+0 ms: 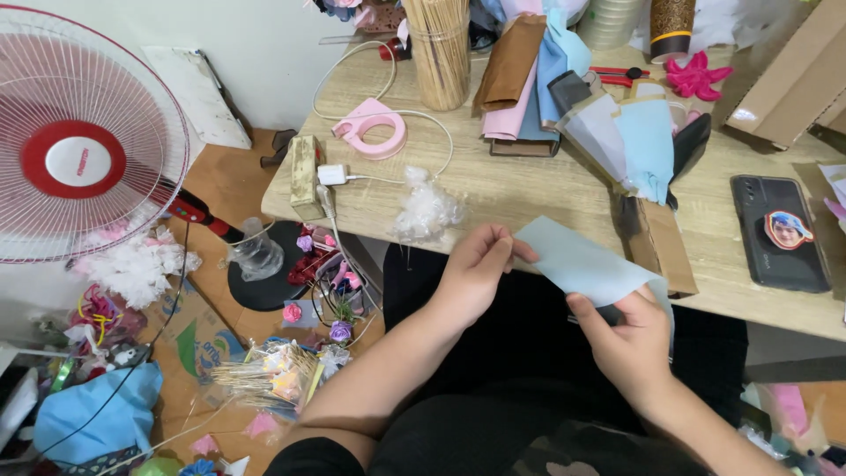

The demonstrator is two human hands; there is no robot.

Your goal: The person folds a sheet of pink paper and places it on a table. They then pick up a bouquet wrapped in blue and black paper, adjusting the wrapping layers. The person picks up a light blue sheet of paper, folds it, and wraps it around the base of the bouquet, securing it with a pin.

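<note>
A pale blue rectangular paper sheet [582, 263] is held over the lap, at the edge of the light wooden bench [529, 189]. Its upper-left corner is pinched by the left hand [476, 269]; its lower edge is gripped by the right hand [627, 339], which hides part of the sheet.

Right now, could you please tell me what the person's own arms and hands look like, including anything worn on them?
Both arms are bare from the elbow down: no sleeves, gloves, watch or bracelets show. The left hand and right hand carry no rings that I can make out. The fingernails look short and unpainted. Dark clothing covers the lap below the arms.
</note>
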